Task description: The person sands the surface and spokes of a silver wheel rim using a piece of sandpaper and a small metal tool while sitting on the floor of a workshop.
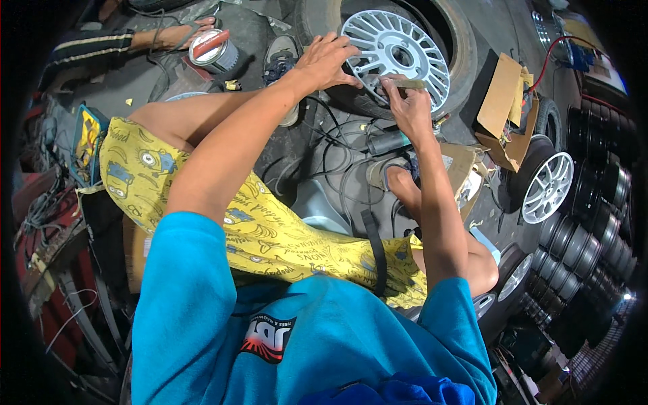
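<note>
A silver many-spoked wheel rim [373,57] lies over a black tire [464,50] on the floor in front of me. My left hand [329,62] holds the rim's near left edge, its thumb and fingers spaced along the lip. Closed in a pinch, my right hand [409,106] has a flat greenish strip [409,84] between its fingers, at the rim's near side. The strip's exact kind is unclear. Just below that hand, a dark cylindrical tool [388,142] rests on the floor among black cables.
Another person's hand [200,28] reaches in beside a paint can [214,57] with a red piece across its top. An open cardboard box [503,101] stands to the right, near a white-spoked wheel [548,187]. Stacked dark wheels [574,243] fill the far right.
</note>
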A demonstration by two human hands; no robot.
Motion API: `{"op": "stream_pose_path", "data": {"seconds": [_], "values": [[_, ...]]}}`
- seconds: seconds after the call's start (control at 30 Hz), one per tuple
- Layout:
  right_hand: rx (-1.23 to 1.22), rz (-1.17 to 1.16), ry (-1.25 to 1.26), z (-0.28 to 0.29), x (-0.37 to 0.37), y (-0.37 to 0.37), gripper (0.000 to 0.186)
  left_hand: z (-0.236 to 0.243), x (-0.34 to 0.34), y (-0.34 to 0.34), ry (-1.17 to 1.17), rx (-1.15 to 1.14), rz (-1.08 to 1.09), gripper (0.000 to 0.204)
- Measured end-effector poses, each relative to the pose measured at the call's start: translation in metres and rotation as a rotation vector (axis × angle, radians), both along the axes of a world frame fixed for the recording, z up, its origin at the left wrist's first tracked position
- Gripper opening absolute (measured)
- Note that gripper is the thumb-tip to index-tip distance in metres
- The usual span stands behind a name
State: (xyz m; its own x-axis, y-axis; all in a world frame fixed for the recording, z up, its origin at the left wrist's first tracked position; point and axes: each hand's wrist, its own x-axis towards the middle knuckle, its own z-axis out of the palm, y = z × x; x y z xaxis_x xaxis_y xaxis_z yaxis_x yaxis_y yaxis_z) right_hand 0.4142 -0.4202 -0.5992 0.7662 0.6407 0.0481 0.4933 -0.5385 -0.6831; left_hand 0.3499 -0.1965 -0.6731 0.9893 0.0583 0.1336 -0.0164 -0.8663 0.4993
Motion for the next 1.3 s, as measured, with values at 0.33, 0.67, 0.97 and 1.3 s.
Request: {"op": "stream_pose_path", "data": {"seconds": [0.33,0.67,0.97,1.3], "values": [[-0.064,0.04,-0.301,-0.011,-0.005,0.002,0.022,0.0,-0.002,-0.002,-0.021,0.019,0.005,0.079],[0.062,-0.031,0.016,-0.009,-0.012,0.002,0.019,-0.003,-0.001,-0.001,0.004,-0.014,0.01,0.08],[0.036,0.059,0.187,0.004,0.003,-0.003,0.021,0.005,-0.002,-0.003,-0.011,0.02,0.013,0.079],[-0.155,0.259,-0.171,0.003,0.0,0.019,0.013,0.008,-0.003,-0.004,0.011,0.029,0.012,0.078]]}}
